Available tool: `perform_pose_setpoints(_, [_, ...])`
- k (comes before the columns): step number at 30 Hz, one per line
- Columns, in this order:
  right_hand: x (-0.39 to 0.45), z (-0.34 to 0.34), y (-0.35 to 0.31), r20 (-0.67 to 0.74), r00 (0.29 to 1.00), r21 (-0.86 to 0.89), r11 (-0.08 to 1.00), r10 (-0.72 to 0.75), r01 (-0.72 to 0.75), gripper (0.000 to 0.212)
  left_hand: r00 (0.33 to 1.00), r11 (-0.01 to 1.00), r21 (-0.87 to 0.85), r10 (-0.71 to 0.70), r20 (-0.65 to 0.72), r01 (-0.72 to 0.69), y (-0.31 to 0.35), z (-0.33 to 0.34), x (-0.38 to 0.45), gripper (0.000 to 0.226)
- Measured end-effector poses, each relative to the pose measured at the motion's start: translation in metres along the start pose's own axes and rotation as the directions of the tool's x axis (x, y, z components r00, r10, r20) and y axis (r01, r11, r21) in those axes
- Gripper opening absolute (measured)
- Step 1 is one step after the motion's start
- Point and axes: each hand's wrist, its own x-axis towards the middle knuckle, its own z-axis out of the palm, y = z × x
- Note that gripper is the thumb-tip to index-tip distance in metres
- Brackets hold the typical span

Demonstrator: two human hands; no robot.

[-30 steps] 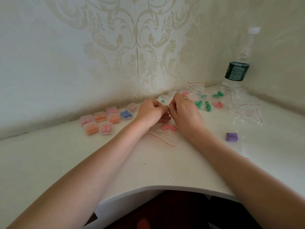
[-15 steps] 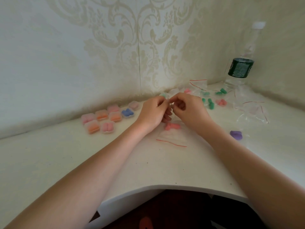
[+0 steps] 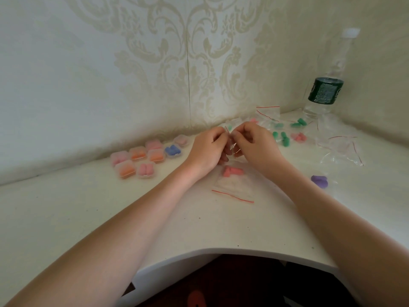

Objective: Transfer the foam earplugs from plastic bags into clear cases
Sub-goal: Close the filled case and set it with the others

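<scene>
Nearest the table's (image 3: pixel 199 229) curved front edge lies a plastic bag (image 3: pixel 232 187) with a red seal strip, flat on the surface, with a pair of pink earplugs (image 3: pixel 232 171) at its far end. Whether they sit inside the bag or just past its mouth cannot be told.

Just beyond it, the left hand (image 3: pixel 207 149) and the right hand (image 3: pixel 256 144) meet above the table, each with fingers and thumb curled and pinching a small clear thing (image 3: pixel 232 144) between them. It looks like a bag with a red strip near its top, and something green shows at that top edge, though blur makes this uncertain. The step in hand appears to be opening a bag to free its earplugs. The next move would call for parting the seal without squeezing the foam, then tipping the pair out and finding an open case.

Toward the left back edge, a cluster of filled cases (image 3: pixel 146 158) holds pink, orange and blue pairs. To the right, a purple pair (image 3: pixel 319 181) lies alone. Farther back, loose green earplugs (image 3: pixel 282 137) and another pink pair (image 3: pixel 298 136) lie among emptied bags (image 3: pixel 340 149). A water bottle (image 3: pixel 325 89) stands in the far right corner.
</scene>
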Motion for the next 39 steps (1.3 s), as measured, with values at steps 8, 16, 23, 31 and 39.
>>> perform_pose_setpoints(8, [-0.002, -0.007, -0.002, 0.073, 0.997, 0.153, 0.988, -0.003, -0.008, 0.008, 0.993, 0.991, -0.126, -0.037, 0.115, 0.051, -0.002, -0.001, 0.002, 0.033])
perform_pose_setpoints(16, [0.0, -0.006, -0.001, 0.035, 0.999, 0.024, 1.0, -0.015, 0.014, 0.017, 0.998, 0.998, -0.045, -0.039, 0.051, 0.041, 0.001, -0.001, 0.001, 0.032])
perform_pose_setpoints(23, [-0.003, 0.003, -0.001, -0.086, 0.995, -0.191, 0.981, -0.047, 0.03, 0.018, 0.998, 0.993, 0.12, 0.023, -0.057, -0.016, 0.007, 0.004, -0.004, 0.028])
perform_pose_setpoints(31, [-0.004, -0.008, -0.004, -0.009, 0.996, -0.162, 0.984, -0.083, 0.081, 0.015, 0.992, 0.986, 0.166, 0.016, -0.124, 0.004, 0.008, 0.004, -0.008, 0.028])
perform_pose_setpoints(39, [-0.01, -0.008, -0.01, 0.081, 0.99, -0.209, 0.97, -0.111, 0.126, 0.034, 0.992, 0.985, 0.17, 0.004, -0.125, 0.018, 0.008, 0.004, -0.007, 0.025])
